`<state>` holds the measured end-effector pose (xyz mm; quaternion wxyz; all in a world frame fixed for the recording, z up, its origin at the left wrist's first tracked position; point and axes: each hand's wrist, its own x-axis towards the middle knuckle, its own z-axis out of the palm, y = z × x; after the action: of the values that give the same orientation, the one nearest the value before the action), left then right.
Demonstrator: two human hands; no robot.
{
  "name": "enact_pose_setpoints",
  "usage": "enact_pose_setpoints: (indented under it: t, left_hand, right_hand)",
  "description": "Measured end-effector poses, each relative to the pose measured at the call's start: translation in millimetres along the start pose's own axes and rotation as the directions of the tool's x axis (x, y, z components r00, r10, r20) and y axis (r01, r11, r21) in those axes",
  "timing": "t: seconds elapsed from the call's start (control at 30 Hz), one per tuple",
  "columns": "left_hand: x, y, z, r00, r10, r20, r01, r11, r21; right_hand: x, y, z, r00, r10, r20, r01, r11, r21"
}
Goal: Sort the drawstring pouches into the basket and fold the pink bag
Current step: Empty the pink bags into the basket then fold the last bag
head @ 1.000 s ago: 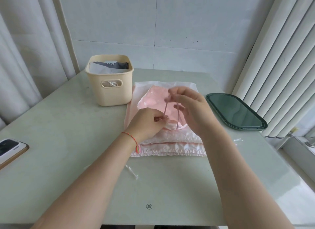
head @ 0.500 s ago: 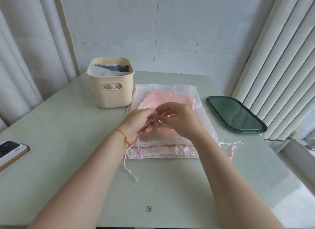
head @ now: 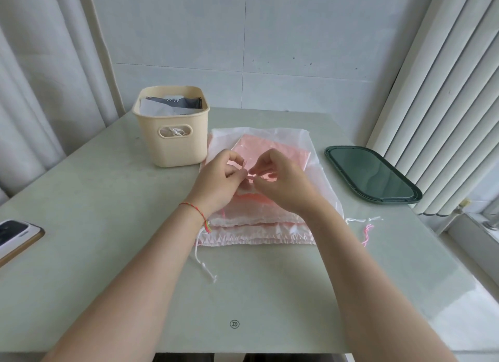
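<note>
A stack of pink and sheer white drawstring pouches (head: pixel 259 228) lies in the middle of the table. On top sits a smaller pink pouch (head: pixel 272 152). My left hand (head: pixel 220 179) and my right hand (head: pixel 280 182) meet over the top pouch, and both pinch its thin pink drawstring (head: pixel 249 174) between thumb and fingers. The cream basket (head: pixel 172 139) stands to the left of the stack with grey and white pouches inside. Loose white and pink cord ends trail from the stack on both sides.
A dark green tray (head: pixel 371 174) lies to the right of the stack near the blinds. A phone (head: pixel 14 236) rests at the table's left edge. Curtains hang at the left, a tiled wall stands behind.
My hands came together over the top pouch after the right hand had held the cord stretched upward. The cord's loop is now gathered small between my fingertips.
</note>
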<state>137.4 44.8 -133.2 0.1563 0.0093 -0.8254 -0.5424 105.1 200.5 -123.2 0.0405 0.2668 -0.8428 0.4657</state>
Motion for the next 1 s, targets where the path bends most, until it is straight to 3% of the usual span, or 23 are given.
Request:
enact_pose_setpoints:
  t: [0.1, 0.3, 0.53, 0.73, 1.0]
  left_hand:
    - [-3.9, 3.0, 1.8, 0.997, 0.066, 0.031, -0.067, 0.997, 0.035]
    - [0.5, -5.0, -0.8, 0.999, 0.041, -0.012, -0.040, 0.997, 0.072]
    - [0.1, 0.4, -4.0, 1.000, -0.017, -0.022, 0.015, 0.998, -0.067]
    - [-1.4, 0.1, -5.4, 0.993, -0.080, -0.087, 0.062, 0.979, -0.195]
    - [1.8, -7.8, 0.4, 0.997, 0.072, -0.036, -0.065, 0.983, 0.172]
  right_hand:
    - [-0.5, -0.5, 4.4, 1.000, -0.002, 0.000, 0.002, 0.999, 0.047]
    - [1.6, -2.4, 10.9, 0.997, 0.002, -0.078, -0.007, 0.998, -0.065]
    - [0.8, -6.7, 15.4, 0.975, -0.164, -0.150, 0.125, 0.962, -0.244]
    - [1.9, -3.3, 17.0, 0.964, -0.188, -0.188, 0.132, 0.953, -0.274]
    - [1.8, -4.0, 11.1, 0.972, -0.154, -0.179, 0.108, 0.964, -0.245]
